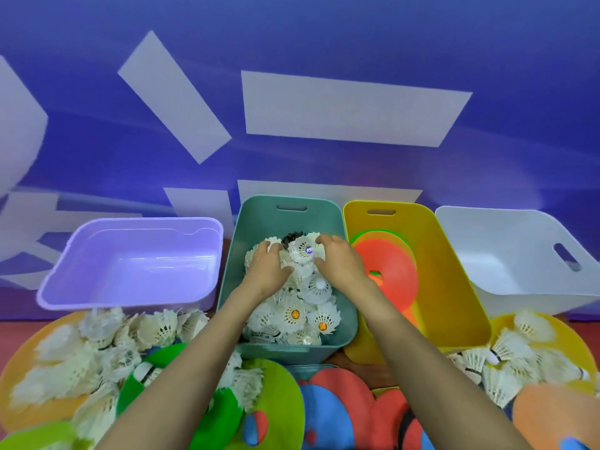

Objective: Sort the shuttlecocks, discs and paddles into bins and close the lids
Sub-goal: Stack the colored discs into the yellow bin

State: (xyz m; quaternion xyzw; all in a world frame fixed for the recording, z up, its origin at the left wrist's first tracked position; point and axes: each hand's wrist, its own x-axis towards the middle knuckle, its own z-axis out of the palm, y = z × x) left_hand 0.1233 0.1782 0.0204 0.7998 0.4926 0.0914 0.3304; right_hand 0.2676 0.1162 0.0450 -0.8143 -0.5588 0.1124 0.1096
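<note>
Four bins stand in a row before a blue wall (324,43): a purple bin (130,300), a teal bin (259,209), a yellow bin (454,287) and a white bin (506,241). Both hands reach into the teal bin, onto a heap of white shuttlecocks (293,315). The left hand (268,266) lies palm down on the heap, fingers spread and quite straight, grasping nothing. The right hand (337,261) curls fingers and thumb round one marked shuttlecock (305,251), which sits between the two hands. Orange discs (389,258) lie in the yellow bin. Loose shuttlecocks (97,358) are piled in front of the purple bin. Red and blue paddles (337,407) lie nearest the person, beside green discs (279,384).
</note>
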